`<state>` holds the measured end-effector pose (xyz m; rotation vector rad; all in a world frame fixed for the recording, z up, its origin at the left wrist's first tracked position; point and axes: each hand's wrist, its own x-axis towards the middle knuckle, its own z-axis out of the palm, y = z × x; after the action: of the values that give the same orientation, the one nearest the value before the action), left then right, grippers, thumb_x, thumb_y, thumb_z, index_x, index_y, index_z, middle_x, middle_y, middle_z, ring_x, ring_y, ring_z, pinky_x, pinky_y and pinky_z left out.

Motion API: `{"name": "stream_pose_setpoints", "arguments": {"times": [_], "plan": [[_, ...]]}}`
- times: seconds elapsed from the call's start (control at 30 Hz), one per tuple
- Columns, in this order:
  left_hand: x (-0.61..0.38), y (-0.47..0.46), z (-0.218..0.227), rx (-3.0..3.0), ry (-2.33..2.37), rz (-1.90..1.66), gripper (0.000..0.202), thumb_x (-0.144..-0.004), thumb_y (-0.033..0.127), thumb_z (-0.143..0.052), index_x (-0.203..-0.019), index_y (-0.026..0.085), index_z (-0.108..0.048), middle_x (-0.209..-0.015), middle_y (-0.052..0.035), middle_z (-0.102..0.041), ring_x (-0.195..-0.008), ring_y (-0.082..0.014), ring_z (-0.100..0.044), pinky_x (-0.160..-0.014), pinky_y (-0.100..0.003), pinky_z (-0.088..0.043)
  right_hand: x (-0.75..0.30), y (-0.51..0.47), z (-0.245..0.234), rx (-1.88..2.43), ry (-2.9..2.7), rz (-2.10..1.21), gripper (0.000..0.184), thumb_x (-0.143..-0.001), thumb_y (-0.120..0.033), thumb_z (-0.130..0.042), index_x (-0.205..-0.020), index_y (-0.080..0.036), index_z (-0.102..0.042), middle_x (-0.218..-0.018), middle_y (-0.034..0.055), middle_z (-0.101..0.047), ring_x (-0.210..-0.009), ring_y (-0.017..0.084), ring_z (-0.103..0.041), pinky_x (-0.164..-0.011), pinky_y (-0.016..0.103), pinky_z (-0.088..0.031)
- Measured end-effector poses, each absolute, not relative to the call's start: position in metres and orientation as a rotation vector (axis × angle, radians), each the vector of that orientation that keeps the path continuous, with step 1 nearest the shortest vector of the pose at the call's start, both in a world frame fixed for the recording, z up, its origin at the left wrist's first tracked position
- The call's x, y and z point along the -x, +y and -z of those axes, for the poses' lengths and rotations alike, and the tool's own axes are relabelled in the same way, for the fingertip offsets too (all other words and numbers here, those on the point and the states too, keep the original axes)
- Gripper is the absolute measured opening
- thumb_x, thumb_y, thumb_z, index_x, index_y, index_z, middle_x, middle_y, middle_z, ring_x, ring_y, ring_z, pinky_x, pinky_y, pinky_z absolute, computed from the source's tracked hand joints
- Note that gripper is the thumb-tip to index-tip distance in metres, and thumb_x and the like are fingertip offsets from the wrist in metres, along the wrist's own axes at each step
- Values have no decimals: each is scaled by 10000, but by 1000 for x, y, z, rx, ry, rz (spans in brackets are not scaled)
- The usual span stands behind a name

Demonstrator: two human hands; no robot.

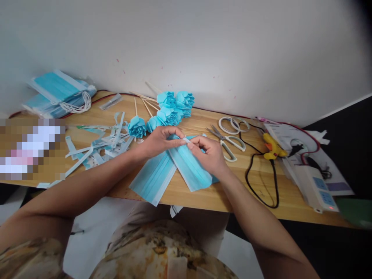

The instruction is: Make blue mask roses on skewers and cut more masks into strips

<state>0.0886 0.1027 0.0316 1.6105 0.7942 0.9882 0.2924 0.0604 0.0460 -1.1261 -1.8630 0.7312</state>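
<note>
Fabric panel (193, 168), pale blue, pleated lengthwise and edged in white, lies at the center of the frame with its top edge pinched between two hands. The left hand (158, 141) grips the narrow white edge between thumb and bent fingers; the right hand (207, 153) pinches the same edge just beside it, fingers curled. Beneath and to the left, a second pleated panel (155, 178) slants toward the lower edge of the smooth, wood-grained table (241, 184). Just above the hands, ruffled blue fabric roses (174, 106) cluster, with thin wooden sticks (149, 104) pointing to the upper left. Left of center, flat cut strips (101, 147) lie in a loose tangle. Right of center are metal scissors (226, 139) with pale looped handles, touching round tape rolls (229, 124). Farther right sits a yellow plastic glue gun (272, 147) with a looping black cord (247, 182). Stacked flat masks (58, 91) fill the upper left.
</note>
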Motion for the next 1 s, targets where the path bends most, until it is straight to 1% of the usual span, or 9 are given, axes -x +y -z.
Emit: {"name": "stream_pose_setpoints", "arguments": {"times": [0.13, 0.23, 0.43, 0.5, 0.63, 0.73, 0.83, 0.87, 1.0], "plan": [[-91, 101, -33, -1624, 803, -992, 294, -762, 445, -846, -801, 173, -740, -816, -29, -712, -771, -145, -618, -701, -272, -467, -291, 60, -46, 1109, -1874, -717, 212, -899, -308, -597, -713, -206, -607, -623, -33, -563, -565, 102, -463, -545, 251, -350], [-91, 101, -33, -1630, 802, -977, 315, -765, 465, -841, -796, 171, -731, -798, -29, -701, -754, -147, -612, -700, -282, -467, -290, 60, -46, 1105, -1886, -692, 215, -895, -298, -587, -700, -208, -585, -615, -35, -557, -558, 102, -463, -549, 254, -350], [-90, 102, -31, -1705, 811, -985, 320, -778, 477, -831, -794, 176, -724, -815, -31, -712, -790, -165, -634, -751, -304, -478, -288, 60, -44, 1145, -1877, -667, 211, -881, -300, -584, -691, -208, -586, -590, -37, -530, -557, 107, -463, -556, 260, -349], [-90, 102, -31, -1715, 817, -996, 305, -792, 468, -823, -824, 179, -732, -840, -31, -719, -807, -168, -639, -759, -303, -476, -288, 60, -44, 1176, -1840, -698, 204, -874, -307, -588, -697, -207, -602, -584, -38, -521, -554, 107, -453, -550, 260, -344], [-91, 104, -31, -1588, 784, -1061, 295, -810, 428, -814, -960, 186, -738, -948, -38, -729, -855, -166, -646, -770, -289, -485, -290, 62, -43, 1213, -1731, -780, 210, -873, -344, -604, -720, -204, -636, -572, -50, -479, -540, 100, -405, -537, 259, -329], [-90, 105, -31, -1430, 743, -1099, 319, -812, 403, -814, -1027, 188, -719, -965, -36, -721, -817, -146, -638, -732, -267, -483, -292, 63, -43, 1217, -1699, -853, 214, -871, -370, -613, -754, -198, -666, -570, -59, -442, -533, 92, -366, -543, 258, -332], [-91, 105, -33, -1376, 725, -1129, 304, -802, 389, -824, -996, 186, -707, -942, -30, -715, -789, -135, -630, -721, -259, -483, -293, 64, -41, 1225, -1690, -916, 215, -876, -386, -617, -881, -199, -723, -575, -66, -438, -531, 93, -358, -544, 257, -331], [-91, 104, -34, -1386, 724, -1140, 288, -800, 385, -825, -970, 186, -705, -931, -28, -714, -791, -135, -631, -728, -261, -487, -293, 64, -41, 1224, -1689, -931, 220, -878, -391, -619, -899, -200, -727, -576, -66, -439, -531, 94, -359, -542, 257, -330], [-91, 101, -37, -1499, 751, -1153, 242, -819, 396, -800, -909, 188, -715, -924, -39, -730, -842, -159, -652, -787, -286, -509, -293, 64, -40, 1225, -1688, -930, 214, -872, -394, -632, -791, -202, -680, -574, -59, -440, -532, 96, -360, -537, 259, -327]]}}
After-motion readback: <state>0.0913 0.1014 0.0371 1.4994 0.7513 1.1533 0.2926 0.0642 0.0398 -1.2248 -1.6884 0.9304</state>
